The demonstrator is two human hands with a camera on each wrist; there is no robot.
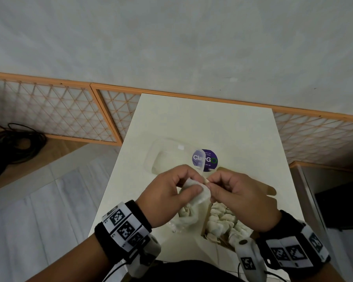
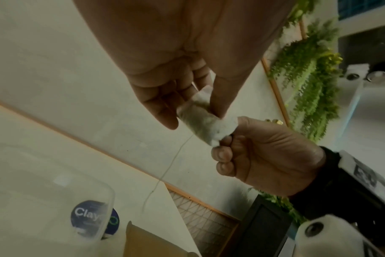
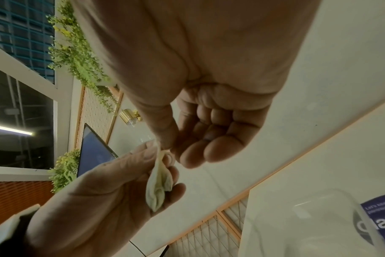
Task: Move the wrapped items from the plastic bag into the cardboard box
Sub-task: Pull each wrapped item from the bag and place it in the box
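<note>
One small white wrapped item (image 1: 198, 191) is held in the air between both hands, above the table. My left hand (image 1: 192, 186) pinches its body between thumb and fingers. My right hand (image 1: 210, 184) pinches its upper end. The left wrist view shows the wrapped item (image 2: 200, 120) with a thin thread (image 2: 165, 173) hanging from it. In the right wrist view, the wrapped item (image 3: 158, 184) lies against the left fingers. Below the hands, the clear plastic bag (image 1: 177, 226) holds more wrapped items. The cardboard box (image 1: 205, 220) to its right holds several of them (image 1: 224, 222).
A clear plastic container (image 1: 167, 157) lies on the white table (image 1: 212, 123) beyond the hands, partly over a round purple sticker (image 1: 205, 160). A brown box flap (image 1: 271, 190) sticks out to the right. A lattice screen (image 1: 59, 112) stands behind, and black cables (image 1: 14, 143) lie on the floor at left.
</note>
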